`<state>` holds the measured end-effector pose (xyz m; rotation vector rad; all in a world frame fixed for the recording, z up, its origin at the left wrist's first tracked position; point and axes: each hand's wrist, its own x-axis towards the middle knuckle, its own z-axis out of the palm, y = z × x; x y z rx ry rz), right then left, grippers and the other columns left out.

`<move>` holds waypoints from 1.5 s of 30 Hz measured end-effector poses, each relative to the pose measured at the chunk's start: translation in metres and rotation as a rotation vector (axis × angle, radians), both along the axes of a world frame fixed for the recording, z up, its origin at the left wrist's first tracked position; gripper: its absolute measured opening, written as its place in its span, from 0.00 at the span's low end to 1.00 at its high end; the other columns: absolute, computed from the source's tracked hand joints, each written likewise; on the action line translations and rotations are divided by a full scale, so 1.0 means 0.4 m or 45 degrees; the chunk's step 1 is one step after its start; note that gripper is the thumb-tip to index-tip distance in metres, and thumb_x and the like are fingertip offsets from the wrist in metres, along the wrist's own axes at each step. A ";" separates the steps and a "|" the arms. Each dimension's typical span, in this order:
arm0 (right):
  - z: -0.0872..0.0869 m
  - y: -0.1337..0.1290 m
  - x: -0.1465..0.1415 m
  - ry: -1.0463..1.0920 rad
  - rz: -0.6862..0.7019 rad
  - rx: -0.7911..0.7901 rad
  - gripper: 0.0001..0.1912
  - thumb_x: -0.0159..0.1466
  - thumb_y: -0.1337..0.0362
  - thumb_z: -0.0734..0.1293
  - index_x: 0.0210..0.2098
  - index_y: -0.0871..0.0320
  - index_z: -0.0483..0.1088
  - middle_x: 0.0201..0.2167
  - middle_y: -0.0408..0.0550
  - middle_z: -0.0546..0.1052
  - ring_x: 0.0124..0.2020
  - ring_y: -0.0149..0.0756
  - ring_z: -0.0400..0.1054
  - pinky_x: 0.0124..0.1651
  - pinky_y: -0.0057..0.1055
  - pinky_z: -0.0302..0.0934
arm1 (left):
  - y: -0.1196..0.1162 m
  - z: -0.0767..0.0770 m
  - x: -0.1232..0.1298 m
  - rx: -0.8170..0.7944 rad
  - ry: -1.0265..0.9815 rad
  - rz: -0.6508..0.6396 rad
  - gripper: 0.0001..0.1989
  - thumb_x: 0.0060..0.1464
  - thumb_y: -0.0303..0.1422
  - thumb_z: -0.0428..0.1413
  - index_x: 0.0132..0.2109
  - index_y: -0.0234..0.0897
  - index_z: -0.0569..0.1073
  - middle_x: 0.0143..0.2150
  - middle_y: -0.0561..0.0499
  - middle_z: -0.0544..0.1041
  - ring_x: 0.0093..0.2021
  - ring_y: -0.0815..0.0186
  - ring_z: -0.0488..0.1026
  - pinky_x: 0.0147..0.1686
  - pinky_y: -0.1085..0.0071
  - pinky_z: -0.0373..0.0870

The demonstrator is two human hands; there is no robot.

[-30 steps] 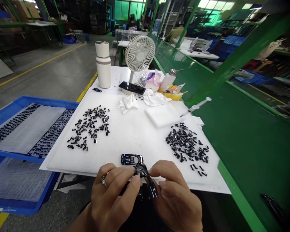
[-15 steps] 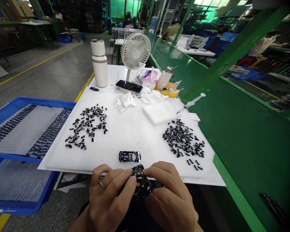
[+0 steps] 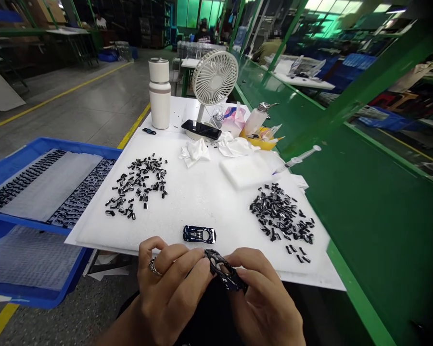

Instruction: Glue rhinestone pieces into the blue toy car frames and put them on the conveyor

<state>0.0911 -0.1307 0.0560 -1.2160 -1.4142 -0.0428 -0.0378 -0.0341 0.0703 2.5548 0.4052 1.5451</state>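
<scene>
My left hand [image 3: 169, 283], with a ring on one finger, and my right hand [image 3: 263, 300] both pinch a glossy dark blue toy car body [image 3: 225, 270] just above the near edge of the white foam board [image 3: 202, 211]. The car body is tilted, its open frame showing, and my fingertips cover parts of it. A similar car body [image 3: 199, 234] lies flat on the foam just beyond my hands. Two heaps of small glossy black parts lie further out: one [image 3: 137, 185] to the left, one [image 3: 281, 218] to the right.
A blue tray [image 3: 57, 146] of black parts in rows stands to the left. At the far end are a white bottle [image 3: 159, 93], a fan [image 3: 214, 77], a phone [image 3: 201, 129], cloths [image 3: 194, 153], and a syringe [image 3: 298, 159]. A green bench [image 3: 368, 240] runs along the right.
The held car body has turned and now lies more sideways, moving slightly right in my fingers. The camera view has shifted a little. The car body on the foam has not been touched.
</scene>
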 end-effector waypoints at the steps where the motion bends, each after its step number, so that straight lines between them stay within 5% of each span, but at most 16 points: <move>1: -0.009 -0.001 -0.004 0.065 0.011 0.000 0.30 0.54 0.89 0.59 0.52 0.60 0.62 0.40 0.53 0.70 0.41 0.37 0.66 0.37 0.36 0.67 | -0.001 -0.002 0.000 0.008 0.011 0.028 0.02 0.59 0.22 0.55 0.39 0.30 0.70 0.34 0.45 0.80 0.33 0.64 0.75 0.39 0.60 0.64; 8: -0.041 0.003 -0.028 0.325 -0.035 0.026 0.28 0.56 0.88 0.61 0.49 0.57 0.64 0.37 0.48 0.72 0.40 0.34 0.67 0.37 0.34 0.67 | -0.014 -0.009 -0.005 0.078 0.079 0.095 0.06 0.56 0.20 0.56 0.35 0.32 0.67 0.34 0.45 0.80 0.33 0.65 0.73 0.41 0.59 0.61; 17: -0.033 0.000 -0.017 0.346 -0.030 0.022 0.25 0.55 0.88 0.61 0.47 0.59 0.66 0.35 0.49 0.72 0.39 0.36 0.69 0.37 0.35 0.68 | -0.009 -0.013 -0.009 0.174 0.051 0.048 0.11 0.51 0.20 0.62 0.36 0.30 0.67 0.34 0.40 0.80 0.35 0.61 0.76 0.40 0.57 0.63; 23: -0.007 -0.023 -0.014 0.385 -0.127 -0.013 0.19 0.58 0.84 0.63 0.44 0.60 0.68 0.34 0.49 0.73 0.38 0.34 0.71 0.37 0.30 0.70 | -0.005 -0.019 0.014 0.130 0.036 0.043 0.07 0.56 0.26 0.61 0.36 0.32 0.68 0.36 0.43 0.80 0.39 0.60 0.75 0.43 0.55 0.63; 27: 0.015 -0.069 0.113 0.647 -0.519 -0.181 0.12 0.56 0.73 0.72 0.38 0.58 0.69 0.34 0.47 0.76 0.35 0.29 0.72 0.36 0.22 0.69 | 0.005 -0.036 0.016 0.069 0.090 0.031 0.06 0.59 0.28 0.58 0.35 0.32 0.68 0.35 0.45 0.79 0.38 0.60 0.74 0.44 0.56 0.62; 30: 0.025 -0.136 0.310 1.090 -0.759 -0.139 0.21 0.49 0.61 0.77 0.37 0.57 0.67 0.30 0.42 0.74 0.29 0.28 0.70 0.35 0.26 0.69 | 0.025 -0.062 0.003 0.101 0.089 -0.038 0.09 0.55 0.26 0.62 0.41 0.31 0.68 0.38 0.44 0.79 0.41 0.60 0.74 0.44 0.57 0.63; 33: 0.019 -0.236 0.509 1.163 -0.973 -0.219 0.20 0.47 0.66 0.78 0.33 0.60 0.66 0.25 0.41 0.73 0.25 0.28 0.70 0.27 0.23 0.66 | 0.044 -0.081 -0.007 0.069 0.045 -0.077 0.16 0.51 0.22 0.63 0.46 0.31 0.68 0.40 0.43 0.78 0.41 0.60 0.74 0.43 0.59 0.64; 35: 0.002 -0.305 0.599 1.197 -1.087 -0.335 0.12 0.56 0.69 0.73 0.28 0.63 0.64 0.21 0.39 0.70 0.20 0.24 0.66 0.20 0.19 0.62 | 0.050 -0.087 -0.009 0.039 0.023 -0.073 0.17 0.50 0.20 0.63 0.47 0.31 0.68 0.40 0.43 0.78 0.40 0.60 0.75 0.43 0.60 0.64; 42: -0.063 -0.471 0.674 1.137 -1.029 -0.518 0.12 0.62 0.66 0.69 0.25 0.65 0.68 0.18 0.39 0.71 0.18 0.24 0.68 0.21 0.19 0.64 | 0.061 -0.102 -0.006 -0.063 0.095 0.013 0.20 0.52 0.21 0.62 0.51 0.38 0.70 0.40 0.49 0.78 0.40 0.61 0.74 0.42 0.63 0.65; 45: -0.072 -0.532 0.667 1.120 -1.152 -0.593 0.10 0.60 0.67 0.71 0.25 0.65 0.71 0.20 0.42 0.74 0.21 0.29 0.72 0.26 0.24 0.70 | 0.062 -0.109 -0.003 -0.082 0.072 -0.007 0.21 0.51 0.20 0.62 0.52 0.35 0.70 0.41 0.46 0.78 0.41 0.59 0.74 0.43 0.60 0.66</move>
